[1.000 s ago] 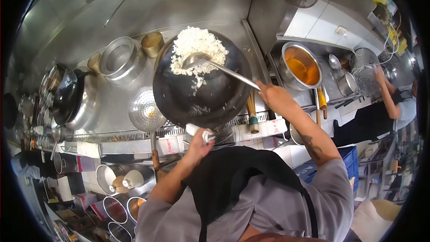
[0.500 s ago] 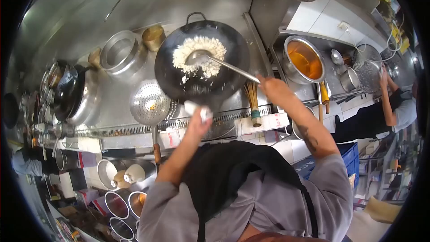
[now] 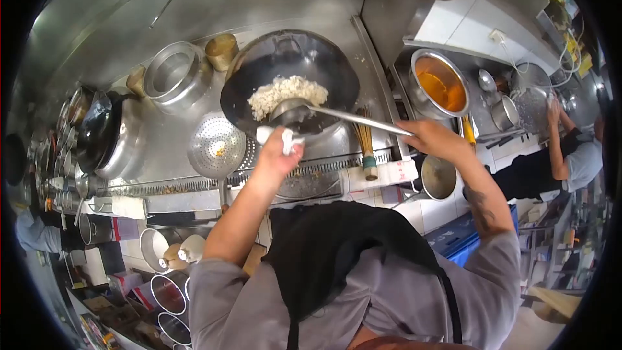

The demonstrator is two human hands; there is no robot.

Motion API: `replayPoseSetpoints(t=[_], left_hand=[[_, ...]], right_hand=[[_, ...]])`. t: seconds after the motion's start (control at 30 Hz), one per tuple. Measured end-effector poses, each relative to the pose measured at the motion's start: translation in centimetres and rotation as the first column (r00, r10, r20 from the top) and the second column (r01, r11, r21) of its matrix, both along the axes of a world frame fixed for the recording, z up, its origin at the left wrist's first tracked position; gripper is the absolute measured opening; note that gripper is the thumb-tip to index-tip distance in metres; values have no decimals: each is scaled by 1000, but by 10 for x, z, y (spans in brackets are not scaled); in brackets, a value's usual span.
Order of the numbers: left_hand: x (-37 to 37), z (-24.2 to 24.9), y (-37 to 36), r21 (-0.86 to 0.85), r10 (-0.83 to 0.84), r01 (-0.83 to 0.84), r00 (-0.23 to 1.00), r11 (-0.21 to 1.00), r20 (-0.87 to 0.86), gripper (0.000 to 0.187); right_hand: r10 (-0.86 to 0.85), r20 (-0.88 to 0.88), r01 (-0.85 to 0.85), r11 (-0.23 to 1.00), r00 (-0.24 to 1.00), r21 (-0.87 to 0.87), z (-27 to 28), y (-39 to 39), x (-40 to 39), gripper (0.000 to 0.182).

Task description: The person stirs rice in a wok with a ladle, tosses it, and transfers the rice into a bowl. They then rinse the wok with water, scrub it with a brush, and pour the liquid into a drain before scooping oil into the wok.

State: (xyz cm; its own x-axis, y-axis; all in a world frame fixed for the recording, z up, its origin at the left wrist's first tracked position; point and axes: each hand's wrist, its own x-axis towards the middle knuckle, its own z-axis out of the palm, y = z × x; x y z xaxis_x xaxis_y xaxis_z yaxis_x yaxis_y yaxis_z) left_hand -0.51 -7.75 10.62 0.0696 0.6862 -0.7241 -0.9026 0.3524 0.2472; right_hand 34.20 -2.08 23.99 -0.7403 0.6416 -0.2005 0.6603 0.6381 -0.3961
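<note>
A black wok (image 3: 330, 84) sits on the steel stove, tilted, with a heap of white rice (image 3: 285, 94) in it. My left hand (image 3: 280, 159) is closed over a folded white cloth (image 3: 288, 141) at the wok's near rim; the handle under it is hidden. My right hand (image 3: 434, 137) grips the end of a long steel ladle (image 3: 353, 116). Its bowl rests inside the wok, against the near side of the rice. Just right of the wok, a bamboo brush (image 3: 368, 155) stands at the stove's front edge.
A perforated strainer (image 3: 217, 146) and a stacked metal pot (image 3: 172, 74) are left of the wok. On the right stands a pot of orange liquid (image 3: 440, 84). Farther right, a co-worker (image 3: 570, 162) has their hands at a metal basin. Several metal containers (image 3: 170, 295) stand below left.
The wok has tilted, and the rice has slid toward the near left and bunched up. My right hand has moved right and down with the ladle; my left hand has moved slightly up and left.
</note>
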Motion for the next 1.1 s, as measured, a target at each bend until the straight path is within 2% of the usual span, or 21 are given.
replayPoseSetpoints(t=[0.03, 0.07, 0.13, 0.2, 0.23, 0.3, 0.33, 0.4, 0.53, 0.6, 0.63, 0.67, 0.73, 0.77, 0.8, 0.83, 0.87, 0.9, 0.93, 1.0, 1.1], left_hand=[[-2, -27, 6, 95, -25, 20, 998, 995, 55, 16], [6, -62, 0, 98, -33, 27, 998, 995, 56, 16], [16, -120, -32, 169, 38, -28, 998, 985, -55, 12], [16, -130, -73, 312, -161, 122, 982, 942, 102, 10], [14, -118, -67, 319, -149, 110, 984, 941, 102, 10], [14, -87, -66, 154, -57, 60, 998, 986, -25, 10], [2, -83, -49, 147, -89, 96, 995, 984, -50, 10], [-12, -55, -35, 229, -66, 66, 998, 971, -8, 10], [-9, -36, -36, 265, -32, 65, 991, 962, -129, 8], [4, -40, -45, 174, -19, 108, 895, 979, -445, 9], [10, -44, -53, 125, -4, 82, 852, 989, -524, 18], [20, -48, -64, 226, 88, 74, 771, 971, -630, 26], [39, -53, -70, 319, 187, 51, 717, 946, -671, 28], [38, -48, -70, 254, 121, 63, 753, 965, -646, 22], [31, -44, -65, 251, 122, 57, 758, 966, -641, 22], [18, -38, -56, 178, 19, 96, 835, 979, -550, 17], [7, -34, -48, 112, -82, 146, 893, 983, -443, 13], [-1, -31, -47, 208, -69, 162, 916, 965, -396, 9], [-3, -28, -49, 203, -82, 174, 915, 964, -396, 9], [-4, -26, -53, 102, -141, 161, 974, 982, -178, 6], [-4, -24, -67, 124, -197, 216, 969, 969, -147, 6]], right_hand=[[-45, 45, 38, 988, 998, 151, -21, 1, -16, 36], [-94, 82, 64, 949, 992, 309, -39, 4, -25, 31], [-192, -30, 188, 896, 981, 402, -74, 5, -29, 27], [-198, -206, 267, 880, 958, 394, -74, -20, -16, 39], [-166, -335, 272, 914, 927, 300, -78, -28, -11, 45], [-152, -492, 232, 967, 857, 106, -78, -40, -16, 63], [-374, -470, 260, 921, 800, -290, -62, -49, -29, 62], [-571, -451, 237, 761, 686, -604, -41, -51, -55, 55], [-612, -478, 270, 749, 630, -604, -41, -23, -64, 49], [-607, -437, 417, 786, 664, -458, -74, 1, -54, 48], [-583, -377, 467, 808, 720, -359, -79, 10, -54, 49], [-659, -278, 596, 752, 699, -281, -112, 19, -50, 27], [-652, -251, 460, 710, 716, -533, -131, 9, -62, 18], [-651, -243, 464, 710, 719, -529, -116, 1, -75, 18], [-758, -161, 372, 479, 632, -795, -89, -14, -92, 17], [-833, -30, 218, 179, 553, -959, -78, -26, -101, 16], [-835, -20, 220, 168, 549, -961, -81, -29, -96, 16], [-849, 42, 2, -48, 526, -999, -83, -29, -86, 16], [-852, 101, -223, -247, 513, -943, -83, -29, -79, 16], [-855, 143, -254, -302, 499, -919, -84, -43, -68, 18], [-891, 157, -121, -228, 427, -966, -57, -73, -62, 17]])
